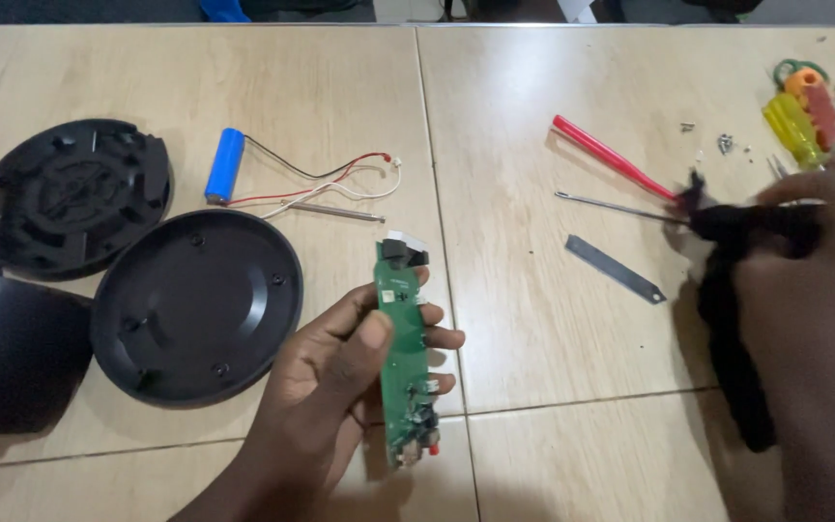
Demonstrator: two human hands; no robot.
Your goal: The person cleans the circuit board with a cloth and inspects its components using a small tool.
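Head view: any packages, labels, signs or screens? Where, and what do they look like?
No packages, signs or screens show.
Blue battery cell: upper left of the table, cylinder in a blue wrap, red, black and white wires trailing right.
Green circuit board: held upright in the left hand, long narrow strip with small white markings.

Blue battery (225, 165), black round shells (196, 306)

Green circuit board (404, 353) — upright, hand-held

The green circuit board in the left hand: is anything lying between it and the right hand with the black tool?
Nothing visible does. Between the green circuit board in the left hand and the right hand with the black tool is bare table; the grey blade lies farther back.
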